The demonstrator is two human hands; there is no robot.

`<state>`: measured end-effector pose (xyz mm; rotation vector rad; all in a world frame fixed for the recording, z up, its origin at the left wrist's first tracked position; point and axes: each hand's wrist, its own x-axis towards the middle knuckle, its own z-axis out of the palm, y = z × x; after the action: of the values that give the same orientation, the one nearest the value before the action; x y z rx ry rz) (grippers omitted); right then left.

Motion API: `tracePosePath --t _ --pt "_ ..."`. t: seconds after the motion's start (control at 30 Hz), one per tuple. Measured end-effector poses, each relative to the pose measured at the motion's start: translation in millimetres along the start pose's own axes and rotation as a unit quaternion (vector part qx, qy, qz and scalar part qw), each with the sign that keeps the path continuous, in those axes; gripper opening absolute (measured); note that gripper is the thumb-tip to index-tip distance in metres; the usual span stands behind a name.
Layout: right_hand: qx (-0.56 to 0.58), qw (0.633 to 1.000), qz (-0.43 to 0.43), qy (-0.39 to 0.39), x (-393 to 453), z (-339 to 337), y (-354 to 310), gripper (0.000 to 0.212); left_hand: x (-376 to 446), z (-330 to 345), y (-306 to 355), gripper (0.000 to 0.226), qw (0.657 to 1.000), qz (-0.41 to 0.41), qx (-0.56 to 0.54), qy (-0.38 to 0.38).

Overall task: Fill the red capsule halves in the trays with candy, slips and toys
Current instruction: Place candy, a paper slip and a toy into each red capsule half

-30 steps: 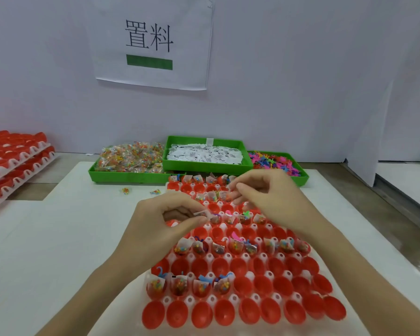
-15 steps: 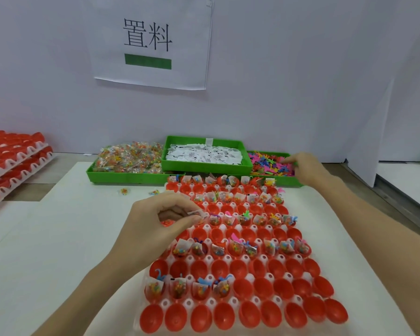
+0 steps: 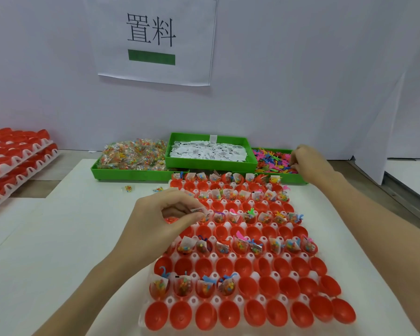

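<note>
I am looking down from a head camera at a white tray (image 3: pixel 230 257) of red capsule halves (image 3: pixel 264 286), which I use as my landmark. The tray lies on a white tabletop (image 3: pixel 58 238). The halves sit in rows; alternate rows already hold small candy bags, white slips and bright toys, while the rows between them and the nearest row are bare red cups. In the second-nearest row only the four cups on the left are filled.

My left hand (image 3: pixel 155 224) hovers over the tray's left edge, about midway along. Its fingers are curled, and thumb and forefinger pinch a small white paper slip (image 3: pixel 200 210).

My right hand (image 3: pixel 308 163) reaches past the tray's far right corner into a green bin of coloured plastic toys (image 3: pixel 272 160). Its fingers are bent down among the toys; I cannot tell whether they have caught one.

Just beyond the tray's far edge stand two more green bins: one heaped with white slips (image 3: pixel 209 151) at the centre, and one piled with clear-wrapped candy (image 3: pixel 134 157) to the left. Two stray candy packets (image 3: pixel 129 188) lie on the table off the tray's far left corner.

Well to the tray's left sit stacked trays of red halves (image 3: pixel 12 156). On the wall behind hangs a paper sign (image 3: pixel 153 37) with two black characters and a green bar.
</note>
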<state>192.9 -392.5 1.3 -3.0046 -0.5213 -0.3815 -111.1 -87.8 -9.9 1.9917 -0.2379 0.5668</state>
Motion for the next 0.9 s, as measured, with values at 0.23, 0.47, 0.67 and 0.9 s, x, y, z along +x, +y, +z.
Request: tracePosePath --t 0.23,0.47,0.67,0.9 --pt "-0.027 1.0 0.013 -0.001 4.4 0.9 0.2 0.013 -0.5 0.7 2.8 0.01 1.0 0.008 -0.005 0.002" --pt "-0.027 0.999 0.015 -0.031 5.8 6.0 -7.0 0.019 -0.9 -0.2 2.2 0.013 1.0 -0.001 -0.002 -0.004" --pt "0.017 0.997 0.066 -0.027 9.6 6.6 -9.1 0.014 -0.8 -0.8 1.9 0.012 1.0 -0.005 -0.001 -0.005" --pt "0.137 0.984 0.101 0.058 3.6 8.2 -4.6 0.021 -1.2 -0.9 3.7 0.012 1.0 -0.002 -0.001 -0.004"
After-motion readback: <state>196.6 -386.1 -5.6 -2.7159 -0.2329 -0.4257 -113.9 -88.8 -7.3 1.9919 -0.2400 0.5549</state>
